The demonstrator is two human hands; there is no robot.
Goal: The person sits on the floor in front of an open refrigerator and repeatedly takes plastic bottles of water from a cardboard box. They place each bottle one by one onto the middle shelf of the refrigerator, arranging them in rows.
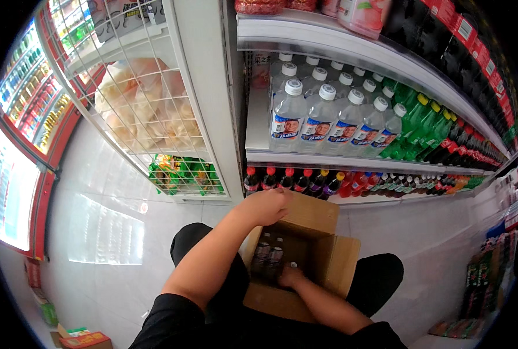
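An open cardboard box [307, 211] stands between my knees, its flaps folded outward. Inside, at the left, are bottles with dark printed labels [276, 255]. My right hand [290, 275] reaches down into the box, its fingers curled around a bottle whose white cap [293, 264] shows above them; the rest of that bottle is hidden. Over the box's far left corner, by the raised flap, is my left hand [271, 206]. Its fingers bend downward, and whether they grip anything is hidden. Just beyond it, red-capped dark soda bottles [269, 178] line the bottom shelf.
Clear bottles with white caps [326, 113] fill the middle shelf [259, 155], beside green bottles [433, 122]. A white wire rack [184, 87] with bagged goods rises at the left. Lit drink coolers [14, 187] stand far left; stacked drink packs [481, 279] are at the right.
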